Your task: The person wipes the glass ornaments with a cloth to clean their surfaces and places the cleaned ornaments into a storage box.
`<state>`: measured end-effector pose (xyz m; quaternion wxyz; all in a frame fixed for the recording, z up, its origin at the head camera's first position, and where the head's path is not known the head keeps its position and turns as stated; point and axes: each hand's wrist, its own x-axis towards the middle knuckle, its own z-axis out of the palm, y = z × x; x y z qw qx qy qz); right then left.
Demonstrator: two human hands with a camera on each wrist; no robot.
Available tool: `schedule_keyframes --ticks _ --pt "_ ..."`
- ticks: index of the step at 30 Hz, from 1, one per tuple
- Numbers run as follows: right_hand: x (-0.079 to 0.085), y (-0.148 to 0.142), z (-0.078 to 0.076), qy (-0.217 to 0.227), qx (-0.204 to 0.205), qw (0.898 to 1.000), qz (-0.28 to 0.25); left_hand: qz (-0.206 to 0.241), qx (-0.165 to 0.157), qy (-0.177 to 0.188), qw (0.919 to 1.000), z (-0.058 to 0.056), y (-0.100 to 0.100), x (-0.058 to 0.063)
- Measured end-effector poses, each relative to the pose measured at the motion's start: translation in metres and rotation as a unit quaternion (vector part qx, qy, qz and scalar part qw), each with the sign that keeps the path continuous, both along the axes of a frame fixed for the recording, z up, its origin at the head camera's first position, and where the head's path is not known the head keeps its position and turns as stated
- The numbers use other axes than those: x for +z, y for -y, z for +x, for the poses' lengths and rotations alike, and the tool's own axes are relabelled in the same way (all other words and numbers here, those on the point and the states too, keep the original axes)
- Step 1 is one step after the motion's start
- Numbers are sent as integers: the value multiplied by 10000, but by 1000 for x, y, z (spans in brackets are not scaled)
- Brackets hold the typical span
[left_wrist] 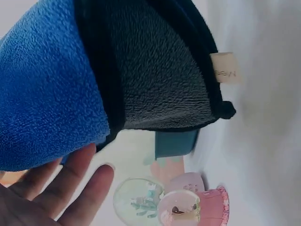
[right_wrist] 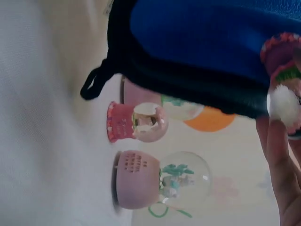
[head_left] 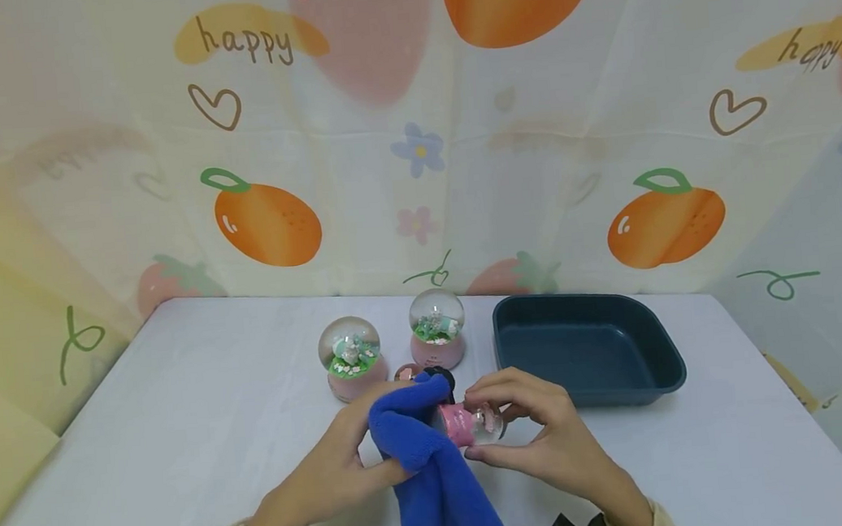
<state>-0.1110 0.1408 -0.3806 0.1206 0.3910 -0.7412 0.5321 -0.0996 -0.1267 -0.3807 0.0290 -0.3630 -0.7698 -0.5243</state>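
In the head view, my left hand (head_left: 343, 464) grips a folded blue cloth (head_left: 427, 450) between thumb and fingers. The cloth has black edging and a dark grey side (left_wrist: 162, 70), plain in the left wrist view. My right hand (head_left: 543, 434) pinches a small snow globe (head_left: 469, 424) by its clear dome, tipped on its side with its pink base against the cloth. In the right wrist view, that globe (right_wrist: 282, 70) is partly cut off by the frame's edge. Both hands are raised over the near middle of the white table.
Two larger snow globes (head_left: 353, 357) (head_left: 437, 327) with pink bases stand behind the hands. Another small pink snow globe (right_wrist: 122, 125) stands between them, mostly hidden in the head view. A dark teal tray (head_left: 588, 349) sits at the back right. A printed curtain (head_left: 356, 178) hangs behind the table.
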Motion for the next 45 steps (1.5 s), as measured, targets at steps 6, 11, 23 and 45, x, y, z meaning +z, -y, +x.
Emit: schedule_keyframes --ticks 6,11,23,45 --pt "0 6 6 -423 -435 9980 195 -537 462 -484 9963 2 -8 -3" --pt "-1 12 8 -1031 -551 9926 342 -723 948 -869 9891 6 -16 -4" --pt "-3 16 8 -1314 -369 9904 237 153 1002 -788 9917 6 -16 -6" --pt "-4 13 7 -1116 -288 9931 237 -594 901 -1162 9873 5 -17 -9"
